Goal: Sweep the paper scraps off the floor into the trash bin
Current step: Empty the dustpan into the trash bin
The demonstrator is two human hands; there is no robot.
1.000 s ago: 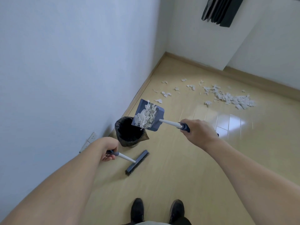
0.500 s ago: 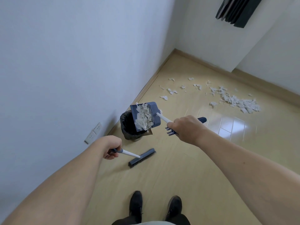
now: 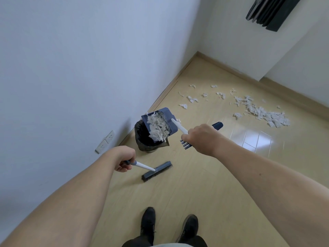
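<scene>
At centre frame the right hand [image 3: 202,138] grips the white handle of the blue dustpan [image 3: 160,122], fingers curled round it. The dustpan is tilted over the black-lined trash bin [image 3: 142,139], its load of white paper scraps [image 3: 158,128] sliding toward the bin's mouth. Lower and to the left, the left hand [image 3: 124,160] clasps the handle of the brush [image 3: 156,171], whose dark bristle head rests on the wooden floor [image 3: 213,193] just below the bin. In the upper right of the frame, loose scraps [image 3: 261,112] lie spread over the floor, well apart from the bin. A pair of black shoes [image 3: 147,223] shows at the bottom edge.
</scene>
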